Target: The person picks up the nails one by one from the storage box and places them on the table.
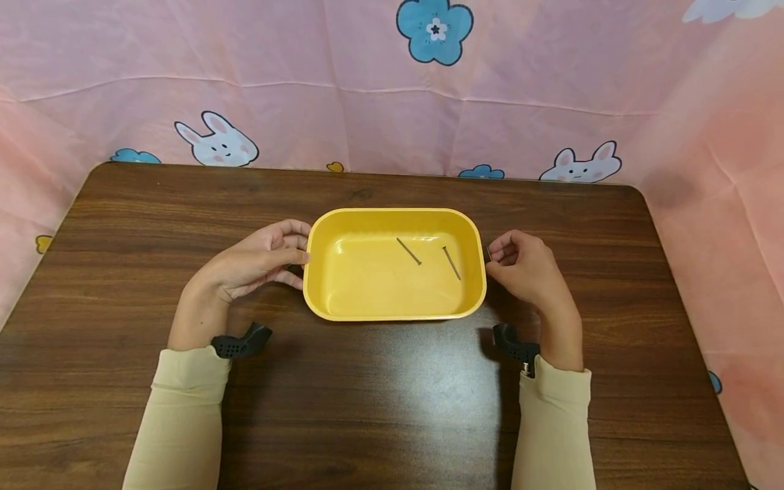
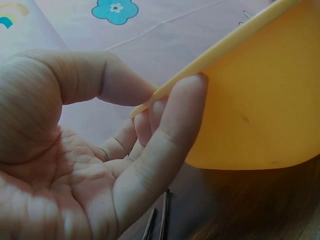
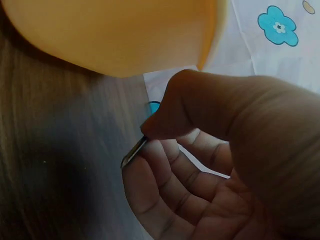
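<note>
Cloth [image 1: 392,116] printed with rabbits and flowers rises behind the brown wooden table [image 1: 367,401] at which we work. Between our hands we have the yellow tray [image 1: 361,279], its long axis running sideways from one hand to the other; whether its underside touches the tabletop we cannot tell. Our left hand [image 1: 254,262] grips its left end, thumb at the rim and fingertips against the outer wall. Our right hand [image 1: 531,272] is at the opposite end, thumb and forefinger in a narrow pinch, though not on the tray. Inside lie two nails [image 1: 409,251], both in the right half: one slants down toward that hand's end, and the other nail [image 1: 452,263], steeper, lies closer to the right wall. Smallest is the thin metal piece [image 3: 134,152] that our right hand pinches, just outside that wall; we cannot tell if the two touch. The relation that counts most, in our judgement, is this one: nails and metal piece stand roughly level on opposite sides of the right wall, so our right hand is the nearer to them, while our left holds the far end.
</note>
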The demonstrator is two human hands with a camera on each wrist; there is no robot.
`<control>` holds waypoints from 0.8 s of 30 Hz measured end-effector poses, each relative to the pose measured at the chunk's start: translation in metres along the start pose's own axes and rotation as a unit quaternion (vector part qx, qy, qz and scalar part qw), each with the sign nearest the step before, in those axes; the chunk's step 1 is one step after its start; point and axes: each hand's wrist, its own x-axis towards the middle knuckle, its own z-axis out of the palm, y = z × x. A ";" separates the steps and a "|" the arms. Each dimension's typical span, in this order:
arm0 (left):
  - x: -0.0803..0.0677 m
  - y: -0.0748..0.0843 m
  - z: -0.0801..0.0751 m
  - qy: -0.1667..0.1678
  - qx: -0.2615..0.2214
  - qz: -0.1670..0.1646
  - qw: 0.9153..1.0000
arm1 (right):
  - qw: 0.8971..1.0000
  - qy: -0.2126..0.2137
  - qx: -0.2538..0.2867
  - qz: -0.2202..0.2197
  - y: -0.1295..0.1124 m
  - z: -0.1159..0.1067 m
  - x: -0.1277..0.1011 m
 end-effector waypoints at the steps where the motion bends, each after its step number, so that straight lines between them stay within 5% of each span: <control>1: 0.000 0.000 0.000 -0.001 0.000 0.000 1.000 | 1.000 -0.001 0.000 0.001 0.001 0.000 0.000; 24: 0.000 0.000 -0.002 -0.008 -0.017 -0.002 1.000 | 0.997 -0.026 -0.062 0.034 0.005 0.006 0.005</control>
